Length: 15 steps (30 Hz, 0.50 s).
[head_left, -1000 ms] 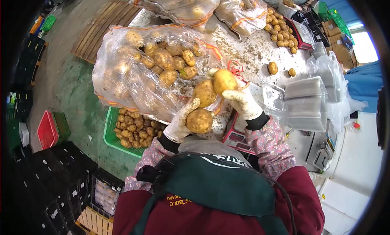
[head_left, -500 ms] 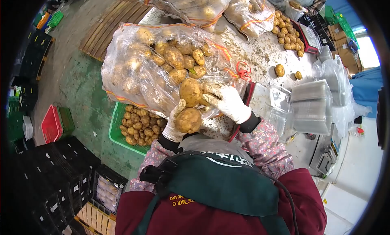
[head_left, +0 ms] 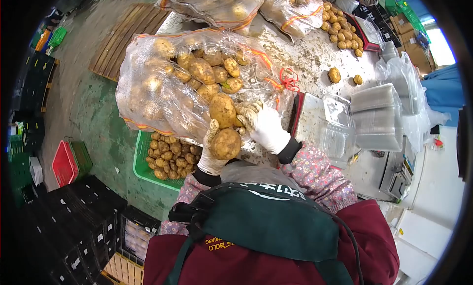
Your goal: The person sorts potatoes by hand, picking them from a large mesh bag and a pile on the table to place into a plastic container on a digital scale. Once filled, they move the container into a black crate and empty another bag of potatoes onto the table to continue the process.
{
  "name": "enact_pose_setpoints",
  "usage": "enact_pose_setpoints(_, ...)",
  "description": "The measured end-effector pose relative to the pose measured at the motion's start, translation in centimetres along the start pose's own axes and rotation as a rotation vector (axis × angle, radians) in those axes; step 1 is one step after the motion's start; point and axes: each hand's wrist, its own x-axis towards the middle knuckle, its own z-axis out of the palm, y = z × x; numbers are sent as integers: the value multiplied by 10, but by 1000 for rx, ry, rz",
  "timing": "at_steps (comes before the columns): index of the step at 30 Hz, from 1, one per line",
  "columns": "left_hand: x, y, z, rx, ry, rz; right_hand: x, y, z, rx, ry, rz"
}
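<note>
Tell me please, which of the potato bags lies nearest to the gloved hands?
The orange-striped plastic bag beside the green potato crate; the other two bags lie farther from the left hand and right hand.

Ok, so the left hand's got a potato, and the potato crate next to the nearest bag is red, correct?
Crate colour's wrong: the potato crate next to the nearest bag is green, per the head view. The left hand does have a potato.

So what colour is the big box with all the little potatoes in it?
Green, best seen in the head view.
</note>
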Motion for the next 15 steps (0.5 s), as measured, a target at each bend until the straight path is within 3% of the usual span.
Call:
enact_pose_setpoints(4, 7, 7, -7, 63, -57, -50, 8, -7, -6, 9, 155, -73)
enact_pose_setpoints(6, 10, 7, -1, 100, -121, -32, 13, -10, -6, 41, 8, 226)
enact_pose_setpoints(7, 10, 7, -4, 104, -123, -38, 16, -9, -10, 38, 13, 232)
enact_pose_setpoints(9, 7, 13, -12, 142, -12, 53, 26, -5, -21, 580, 102, 659)
enact_pose_setpoints(11, 4, 20, -13, 128, 13, 34, 23, 24, -12, 656, 117, 723)
enact_pose_setpoints(13, 5, 24, -15, 128, -50, 12, 26, 35, -26, -130, -485, 502)
enact_pose_setpoints(14, 5, 24, -14, 99, -69, 13, 29, 33, -29, -182, -568, 660)
enact_pose_setpoints(15, 6, 24, -12, 105, -73, 4, 26, 32, -31, -183, -561, 669)
